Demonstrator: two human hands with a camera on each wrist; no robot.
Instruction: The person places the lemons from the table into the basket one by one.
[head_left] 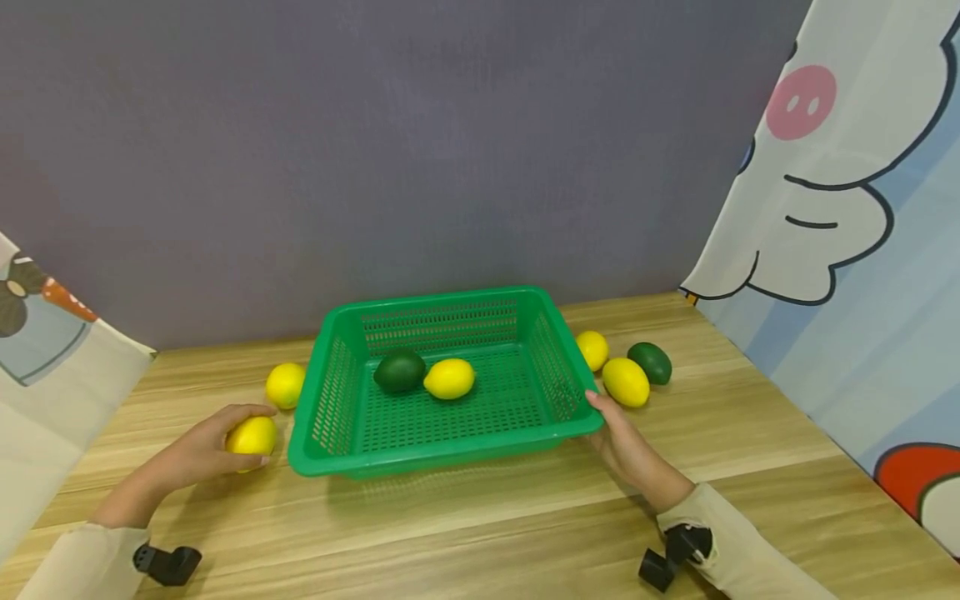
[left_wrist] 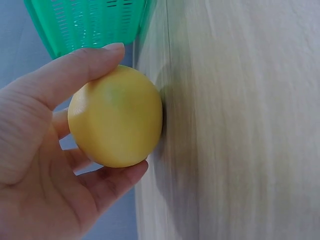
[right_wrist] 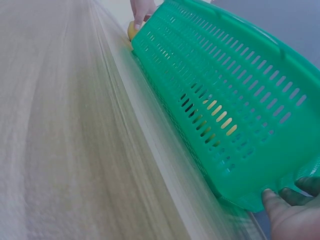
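Note:
A green slatted basket (head_left: 442,454) stands mid-table. Inside it lie a dark green fruit (head_left: 400,370) and a yellow lemon (head_left: 449,378). My left hand (head_left: 264,435) grips another lemon (head_left: 247,433) that rests on the table just left of the basket's front corner. In the left wrist view the thumb and fingers (left_wrist: 115,180) curl round this lemon (left_wrist: 116,117), with the basket (left_wrist: 90,22) behind. My right hand (head_left: 600,412) holds the basket's right front corner. In the right wrist view, its fingers (right_wrist: 272,202) pinch the rim of the basket (right_wrist: 225,100).
One loose lemon (head_left: 286,385) lies left of the basket. On its right lie two lemons (head_left: 592,349) (head_left: 626,382) and a dark green fruit (head_left: 650,362). A grey wall closes the back, with printed cloth hanging on both sides. Bare wood runs along the front.

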